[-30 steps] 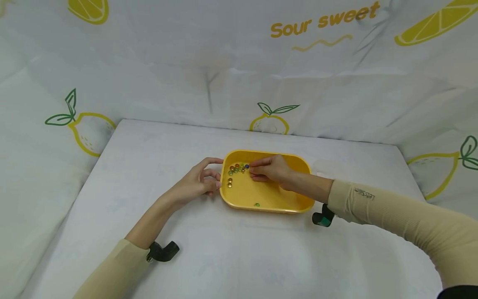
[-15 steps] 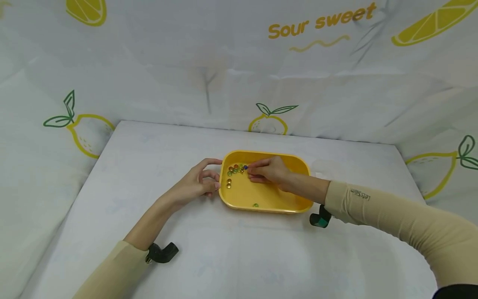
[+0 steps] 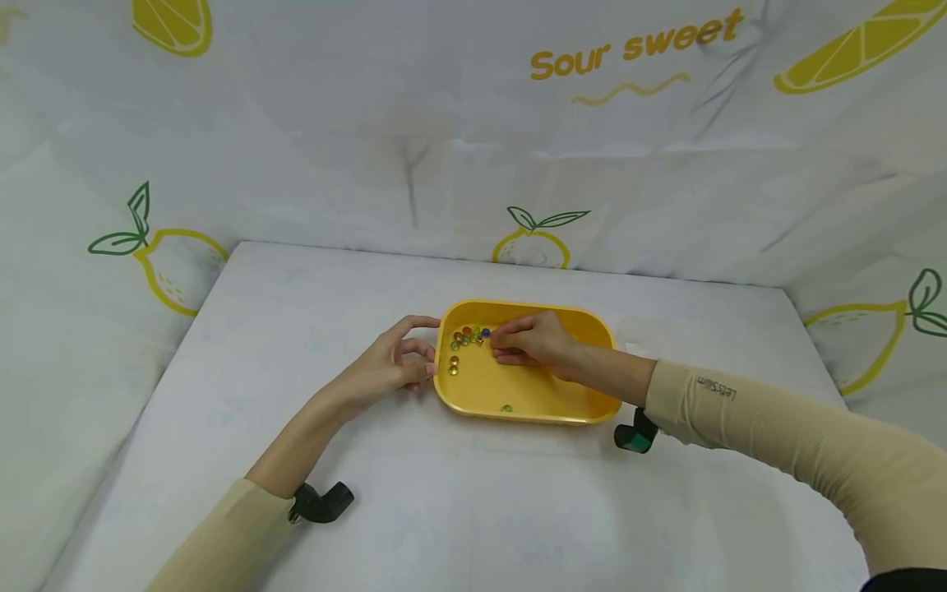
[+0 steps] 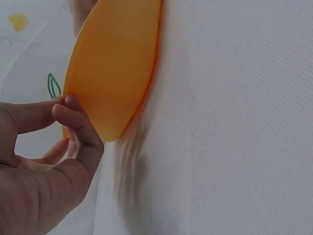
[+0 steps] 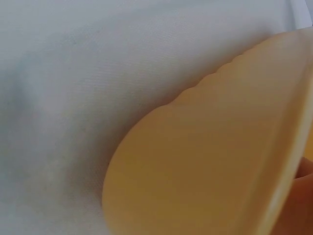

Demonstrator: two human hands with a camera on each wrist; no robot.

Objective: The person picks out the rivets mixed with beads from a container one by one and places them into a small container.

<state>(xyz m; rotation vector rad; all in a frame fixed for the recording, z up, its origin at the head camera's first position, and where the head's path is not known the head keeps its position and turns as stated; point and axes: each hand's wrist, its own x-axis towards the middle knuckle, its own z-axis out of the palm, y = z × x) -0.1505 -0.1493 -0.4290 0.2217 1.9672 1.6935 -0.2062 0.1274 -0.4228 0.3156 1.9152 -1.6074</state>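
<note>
A shallow yellow tray (image 3: 473, 395) lies on the white table. My left hand (image 3: 381, 362) holds it by the left end; the left wrist view shows thumb and curled fingers (image 4: 88, 132) at the rim. Reaching inside over the right part, my right hand (image 3: 540, 339) has thumb and fingertips close together beside a blue marble (image 3: 486, 333). Whether they pinch it or only touch it is unclear. Several green and orange marbles (image 3: 467, 331) cluster to its left. Two amber marbles (image 3: 454, 365) sit below that cluster, and a green marble (image 3: 506, 408) lies near the front wall.
In the right wrist view the tray's outer wall (image 5: 205, 156) hides most of the right hand. A faint clear object (image 3: 642, 330) stands right of the tray. Behind the table (image 3: 473, 493) hangs a white cloth printed with lemons (image 3: 533, 247).
The blue marble shows slightly more beside the right fingertips than half a second ago. Both hands and the tray otherwise stay nearly where they were; the head view shifts a little.
</note>
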